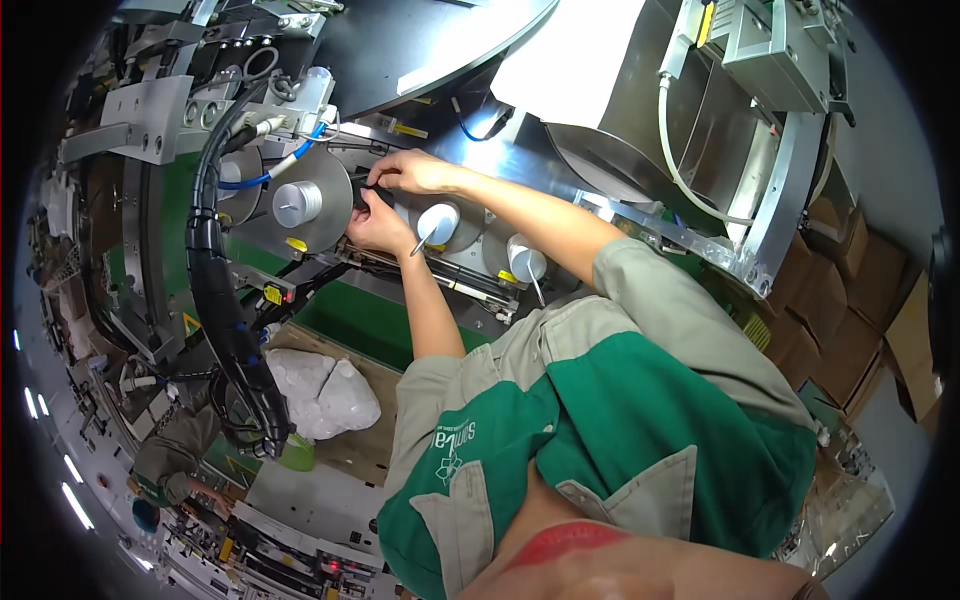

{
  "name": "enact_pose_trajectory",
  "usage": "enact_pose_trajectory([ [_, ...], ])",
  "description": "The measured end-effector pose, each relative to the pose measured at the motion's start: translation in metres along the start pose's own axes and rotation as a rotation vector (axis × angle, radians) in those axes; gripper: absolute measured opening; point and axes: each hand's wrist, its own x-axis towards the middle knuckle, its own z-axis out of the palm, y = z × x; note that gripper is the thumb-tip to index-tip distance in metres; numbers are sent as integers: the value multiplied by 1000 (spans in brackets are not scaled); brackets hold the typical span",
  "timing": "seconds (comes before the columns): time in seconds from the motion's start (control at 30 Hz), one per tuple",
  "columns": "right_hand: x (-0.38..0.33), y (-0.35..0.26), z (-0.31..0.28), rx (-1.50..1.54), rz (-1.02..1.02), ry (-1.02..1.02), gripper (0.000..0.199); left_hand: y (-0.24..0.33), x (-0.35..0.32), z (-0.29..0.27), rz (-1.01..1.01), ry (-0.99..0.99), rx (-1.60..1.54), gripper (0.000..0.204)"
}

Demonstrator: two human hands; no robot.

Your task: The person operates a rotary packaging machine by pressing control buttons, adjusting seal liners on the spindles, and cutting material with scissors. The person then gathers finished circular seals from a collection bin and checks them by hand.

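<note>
My left hand (378, 225) reaches into the machine, its fingers bent and closed at a small dark part beside a round grey metal disc (332, 225). Just beyond it, my right hand (415, 172) comes in from the right with thumb and fingers pinched together at the same dark spot. What the fingers hold is too small and shadowed to name. A white ribbed spool hub (297, 204) sticks out of the disc to the left. Two more white-capped spindles, a middle one (438, 222) and a right one (526, 260), stand below my right forearm.
A thick black cable bundle (212, 270) hangs left of the hands. Above are a large dark round plate (400, 50) and a white sheet (570, 70). White plastic bags (320, 390) lie below. Cardboard boxes (830, 310) stand right; another person (175, 465) bends at lower left.
</note>
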Motion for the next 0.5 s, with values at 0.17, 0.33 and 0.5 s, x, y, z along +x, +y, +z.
enact_pose_trajectory([
  [0.17, 0, 2, 5, 0, -142, -36, 31, -20, 4, 10, -41, -65, -215, 24],
  [0.33, -2, 3, 3, -71, -158, -95, 37, -18, 1, 5, 35, -93, -33, 28],
  [0.5, -4, 2, 5, -40, -234, -142, 45, -3, 0, 7, -97, -17, -41, 22],
])
